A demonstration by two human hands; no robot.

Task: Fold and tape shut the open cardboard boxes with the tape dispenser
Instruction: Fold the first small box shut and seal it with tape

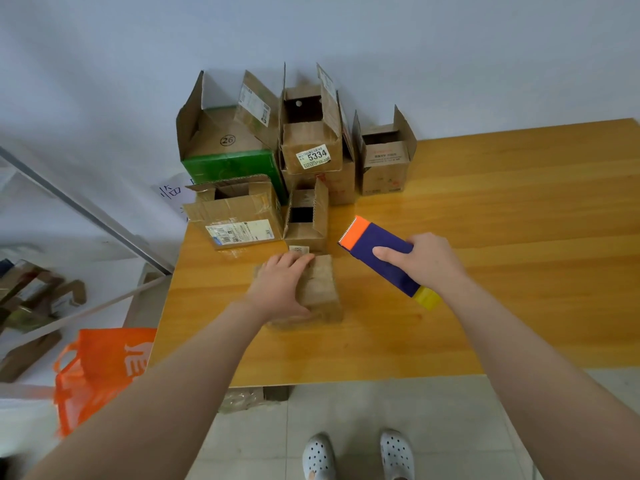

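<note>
Head view — left grip (pixel 277 289) flat on small box (pixel 322 292), right grip (pixel 427 263) curled round tape dispenser (pixel 375 242).

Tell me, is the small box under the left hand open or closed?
Closed: the small box has its flaps folded flat under the left hand. Taped or not, cannot tell.

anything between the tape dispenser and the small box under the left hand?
Nothing. The head view shows only bare table between the tape dispenser and the small box.
</note>
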